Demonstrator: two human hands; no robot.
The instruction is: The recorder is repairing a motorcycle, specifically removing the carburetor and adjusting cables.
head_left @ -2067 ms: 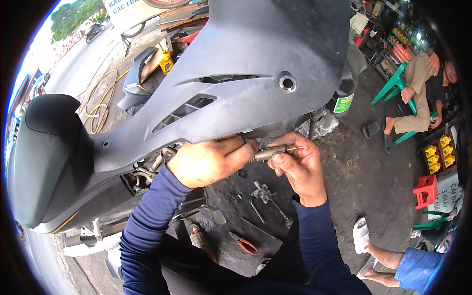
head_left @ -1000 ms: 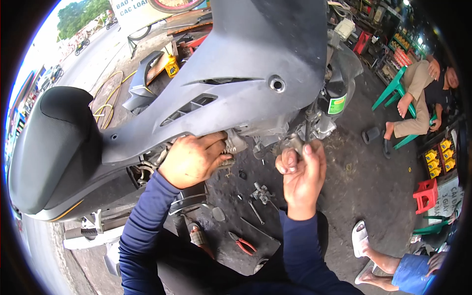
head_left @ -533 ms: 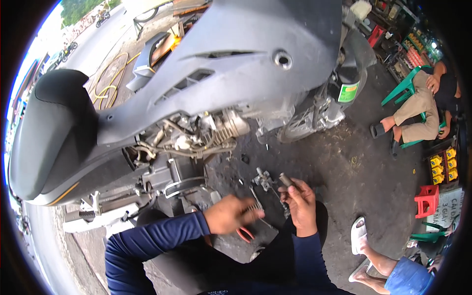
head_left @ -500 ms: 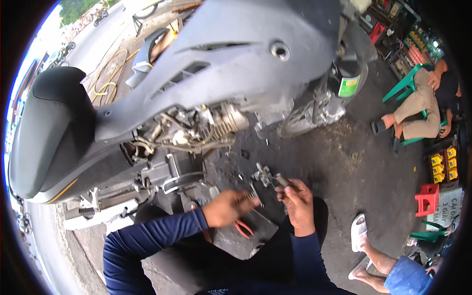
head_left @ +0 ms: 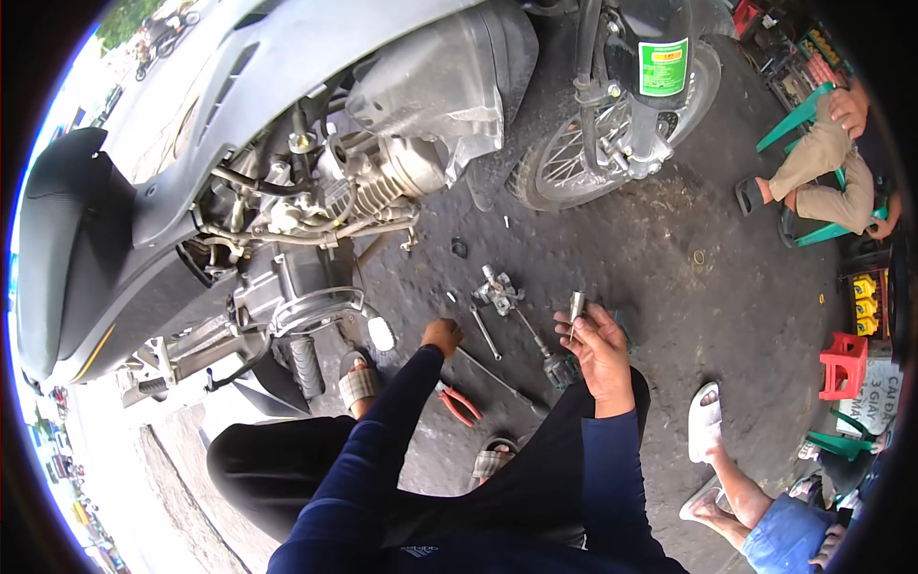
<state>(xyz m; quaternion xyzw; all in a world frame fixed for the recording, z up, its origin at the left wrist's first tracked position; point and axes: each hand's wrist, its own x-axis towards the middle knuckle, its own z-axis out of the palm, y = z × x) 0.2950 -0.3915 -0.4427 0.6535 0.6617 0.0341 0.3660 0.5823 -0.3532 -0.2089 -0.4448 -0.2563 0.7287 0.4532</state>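
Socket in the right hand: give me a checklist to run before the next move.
1. Socket gripped in right hand: ok.
2. Left hand free of tools: cannot tell, it is down at the ground.
3. Wrench near left hand: ok.
4. Pliers in reach by the knee: ok.
5. Engine exposed, no panel over it: ok.
6. Small loose parts gathered: not ok, scattered on the ground.
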